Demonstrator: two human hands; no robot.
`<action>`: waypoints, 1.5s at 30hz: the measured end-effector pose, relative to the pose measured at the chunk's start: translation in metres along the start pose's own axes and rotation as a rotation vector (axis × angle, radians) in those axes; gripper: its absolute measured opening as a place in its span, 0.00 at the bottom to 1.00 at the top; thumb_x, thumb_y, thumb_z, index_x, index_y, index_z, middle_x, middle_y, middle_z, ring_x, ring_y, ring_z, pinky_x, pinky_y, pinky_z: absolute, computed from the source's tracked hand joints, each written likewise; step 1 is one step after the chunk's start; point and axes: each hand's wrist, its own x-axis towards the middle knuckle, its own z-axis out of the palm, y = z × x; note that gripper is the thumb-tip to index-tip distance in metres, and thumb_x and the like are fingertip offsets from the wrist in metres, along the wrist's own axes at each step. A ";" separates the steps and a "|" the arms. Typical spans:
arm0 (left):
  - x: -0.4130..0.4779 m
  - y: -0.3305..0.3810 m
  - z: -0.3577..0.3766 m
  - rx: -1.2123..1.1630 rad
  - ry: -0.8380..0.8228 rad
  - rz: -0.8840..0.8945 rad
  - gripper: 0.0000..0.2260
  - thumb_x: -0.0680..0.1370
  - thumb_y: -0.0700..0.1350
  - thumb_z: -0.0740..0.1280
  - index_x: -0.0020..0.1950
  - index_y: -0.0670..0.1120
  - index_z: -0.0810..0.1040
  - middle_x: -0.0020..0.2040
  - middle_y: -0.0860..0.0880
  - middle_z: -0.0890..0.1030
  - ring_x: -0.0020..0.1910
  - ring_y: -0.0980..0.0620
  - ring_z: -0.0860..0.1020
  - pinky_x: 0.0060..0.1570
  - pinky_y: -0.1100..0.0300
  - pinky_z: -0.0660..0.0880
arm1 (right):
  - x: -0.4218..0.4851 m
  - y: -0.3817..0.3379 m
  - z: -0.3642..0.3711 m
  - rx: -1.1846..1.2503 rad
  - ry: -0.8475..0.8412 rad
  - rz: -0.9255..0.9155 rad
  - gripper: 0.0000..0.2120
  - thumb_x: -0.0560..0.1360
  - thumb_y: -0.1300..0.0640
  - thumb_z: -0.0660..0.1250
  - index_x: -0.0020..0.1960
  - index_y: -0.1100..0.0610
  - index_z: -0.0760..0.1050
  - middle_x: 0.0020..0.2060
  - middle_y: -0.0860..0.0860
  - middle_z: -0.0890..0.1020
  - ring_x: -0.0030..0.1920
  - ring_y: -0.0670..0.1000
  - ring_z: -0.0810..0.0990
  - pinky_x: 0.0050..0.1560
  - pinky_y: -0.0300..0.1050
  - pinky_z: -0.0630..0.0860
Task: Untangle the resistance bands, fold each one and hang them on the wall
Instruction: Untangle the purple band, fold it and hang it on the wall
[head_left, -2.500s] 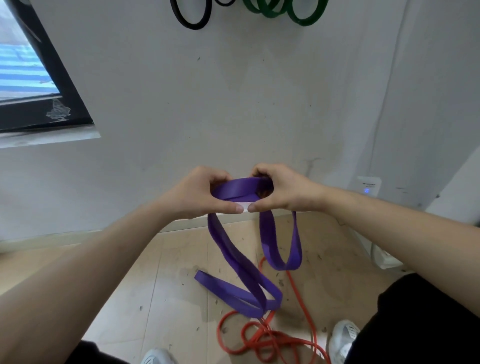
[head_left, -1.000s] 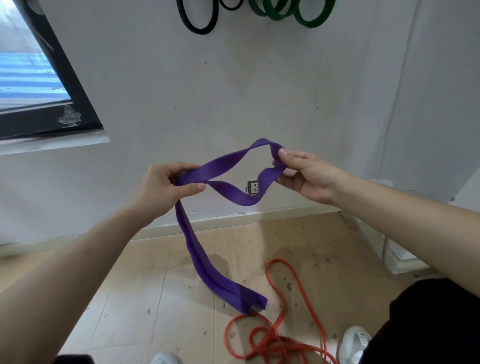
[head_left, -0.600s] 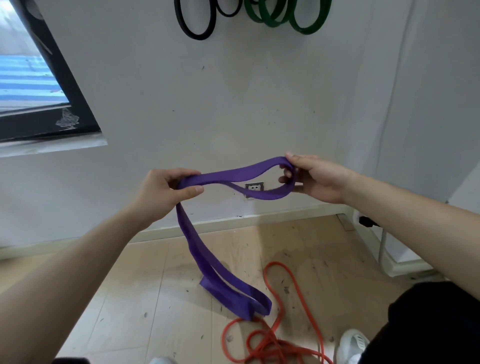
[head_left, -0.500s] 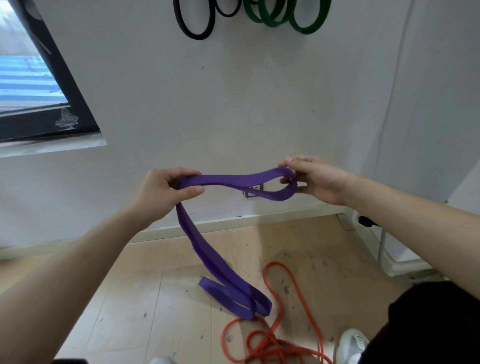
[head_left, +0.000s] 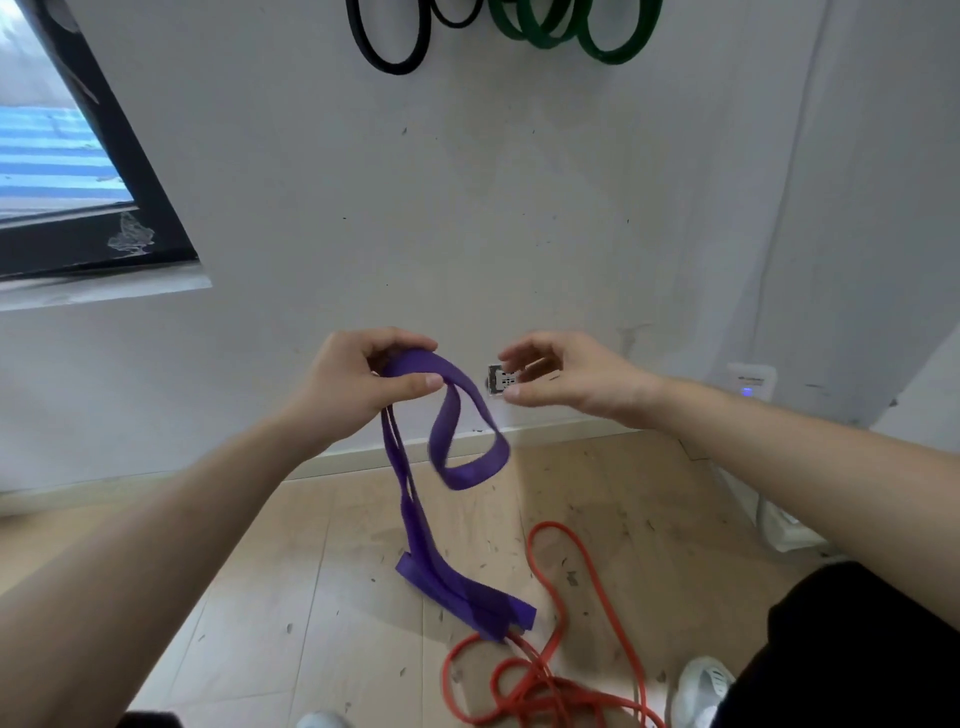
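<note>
Head view: a scuffed white wall (head_left: 467, 208) stands ahead and a wooden floor (head_left: 260, 597) lies below, with open air between the hands. The left hand (head_left: 363, 384) pinches the flat, matte purple band (head_left: 470, 474) at its top. One loop droops beside the grip; the rest hangs to the floor, its end touching a tangled thin orange band (head_left: 530, 691). The right hand (head_left: 576, 384) hovers near, fingers loose, holding nothing.

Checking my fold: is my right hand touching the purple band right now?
Apart. The head view shows the right hand open, with wall visible between its fingertips and the purple band, which only the left hand holds.
</note>
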 end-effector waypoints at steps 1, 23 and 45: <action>0.000 0.003 0.002 -0.005 -0.008 0.010 0.17 0.69 0.47 0.79 0.57 0.49 0.84 0.50 0.51 0.86 0.47 0.55 0.83 0.48 0.64 0.80 | 0.000 -0.004 0.007 -0.039 -0.033 -0.014 0.28 0.71 0.49 0.79 0.67 0.53 0.75 0.58 0.49 0.81 0.59 0.48 0.80 0.60 0.44 0.78; -0.009 -0.003 0.064 -0.129 -0.360 -0.112 0.13 0.71 0.37 0.78 0.51 0.48 0.79 0.44 0.49 0.85 0.47 0.50 0.85 0.51 0.55 0.82 | -0.017 -0.056 -0.037 0.111 0.117 -0.310 0.09 0.76 0.63 0.72 0.56 0.60 0.79 0.45 0.51 0.83 0.47 0.46 0.81 0.53 0.40 0.77; 0.028 0.007 0.021 -0.557 -0.053 -0.195 0.03 0.68 0.39 0.71 0.41 0.44 0.79 0.30 0.52 0.72 0.30 0.55 0.71 0.47 0.57 0.71 | -0.020 0.063 -0.075 -0.190 0.024 0.194 0.08 0.75 0.62 0.74 0.53 0.56 0.82 0.47 0.57 0.85 0.48 0.55 0.83 0.56 0.48 0.78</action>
